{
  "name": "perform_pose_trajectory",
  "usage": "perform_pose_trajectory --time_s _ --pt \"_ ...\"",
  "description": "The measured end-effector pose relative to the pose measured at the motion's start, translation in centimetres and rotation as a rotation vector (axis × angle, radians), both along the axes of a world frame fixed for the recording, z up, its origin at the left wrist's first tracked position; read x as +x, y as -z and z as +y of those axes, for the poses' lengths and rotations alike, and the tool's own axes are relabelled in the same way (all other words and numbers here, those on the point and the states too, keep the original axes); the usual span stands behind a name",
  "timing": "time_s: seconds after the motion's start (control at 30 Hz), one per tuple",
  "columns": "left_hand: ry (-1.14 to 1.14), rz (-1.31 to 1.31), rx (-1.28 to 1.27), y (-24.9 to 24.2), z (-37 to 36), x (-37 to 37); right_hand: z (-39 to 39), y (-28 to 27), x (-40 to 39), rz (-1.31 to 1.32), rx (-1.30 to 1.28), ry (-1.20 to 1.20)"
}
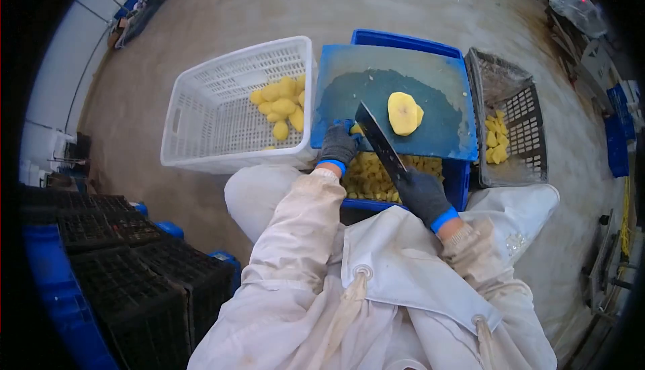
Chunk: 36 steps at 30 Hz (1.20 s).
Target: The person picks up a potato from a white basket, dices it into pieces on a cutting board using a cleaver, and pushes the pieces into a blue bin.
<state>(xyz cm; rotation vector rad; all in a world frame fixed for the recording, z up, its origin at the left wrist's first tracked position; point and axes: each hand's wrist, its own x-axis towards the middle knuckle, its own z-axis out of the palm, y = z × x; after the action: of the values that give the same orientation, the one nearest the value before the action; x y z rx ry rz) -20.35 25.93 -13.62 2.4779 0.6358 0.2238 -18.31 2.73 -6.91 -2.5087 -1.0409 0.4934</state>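
My left hand [340, 144], in a dark glove with blue fingertips, is closed around a small potato piece [357, 129] at the left front edge of a blue cutting board [430, 74]. My right hand [423, 196], also gloved, grips a knife [379, 140] with a broad dark blade. The blade slants up and left, its tip close to the potato piece. To the right of the blade, a large cut potato [402, 114] lies on the wet board, its pale flat face up, with another piece partly hidden behind it.
Under the board stands a blue crate [457, 185] full of potato chunks [376, 178]. A white basket [195, 108] at left holds several peeled potatoes [282, 106]. At right, a dark basket [529, 131] contains potato pieces [496, 140]. Black crates [134, 289] are stacked at lower left.
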Motion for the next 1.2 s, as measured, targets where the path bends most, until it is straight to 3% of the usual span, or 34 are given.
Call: perform_pose_trajectory --time_s 0.07,0.13,0.2,0.27,0.33,0.37,0.43,0.5,0.53,0.6,0.63,0.7,0.87,0.97,1.03,1.07,1.13,1.17,1.2 --pt "0.013 -0.040 0.205 0.2 0.2 0.6 -2.0 -2.7 -0.4 0.038 0.055 0.097" --pt "0.104 0.026 0.124 -1.2 0.7 1.9 -4.5 -3.1 -1.0 0.094 0.093 0.194" --pt "0.192 0.077 0.059 -2.4 0.5 3.0 -6.8 -2.1 -0.1 0.163 0.336 0.298" --pt "0.412 0.273 0.287 -2.7 -0.9 3.5 -8.5 -1.6 0.3 0.220 0.397 0.382" --pt "0.396 0.275 0.264 -3.8 -3.5 2.0 -9.7 -0.6 0.8 0.229 0.401 0.565" --pt "0.502 0.338 0.190 -4.4 -4.5 1.1 -9.6 -2.3 0.8 0.389 0.368 0.650" --pt "0.616 0.408 0.116 -5.7 -5.3 1.4 -10.2 -1.3 1.2 0.419 0.479 0.683" --pt "0.529 0.591 -0.138 -6.5 -5.7 3.0 -10.8 -0.1 1.5 0.443 0.583 0.714" --pt "0.535 0.592 -0.135 -6.4 -6.2 3.5 -10.8 0.4 1.6 0.483 0.653 0.752" --pt "0.161 0.012 -0.160 -6.2 -7.6 4.7 -10.8 0.9 1.7 0.522 0.726 0.792" --pt "0.165 0.013 -0.157 -5.4 -8.5 5.8 -10.7 1.0 1.7 0.537 0.754 0.805" --pt "-0.002 0.063 0.152 -3.4 -9.8 8.5 -10.7 1.8 2.0 0.549 0.790 0.823" --pt "0.056 0.189 0.059 -1.3 -6.4 10.0 -11.3 2.7 2.2 0.344 0.618 0.746" --pt "0.100 0.010 -0.094 -0.8 -3.4 7.9 -11.0 1.2 2.2 0.488 0.623 0.788" --pt "-0.070 -0.080 -1.029 -3.1 -2.5 6.2 -11.2 2.7 2.3 0.409 0.660 0.751" --pt "-0.080 -0.080 -1.020 -4.1 -2.2 5.6 -11.2 3.5 2.3 0.327 0.691 0.717" --pt "-0.290 -0.077 -1.503 -5.4 -1.1 3.9 -10.5 2.1 2.0 0.398 0.714 0.721" --pt "0.126 -0.251 -1.101 -2.8 0.1 2.5 -10.2 1.1 1.9 0.455 0.730 0.738" --pt "0.116 -0.254 -1.093 -0.6 1.7 2.2 -9.9 0.4 1.7 0.464 0.733 0.728"
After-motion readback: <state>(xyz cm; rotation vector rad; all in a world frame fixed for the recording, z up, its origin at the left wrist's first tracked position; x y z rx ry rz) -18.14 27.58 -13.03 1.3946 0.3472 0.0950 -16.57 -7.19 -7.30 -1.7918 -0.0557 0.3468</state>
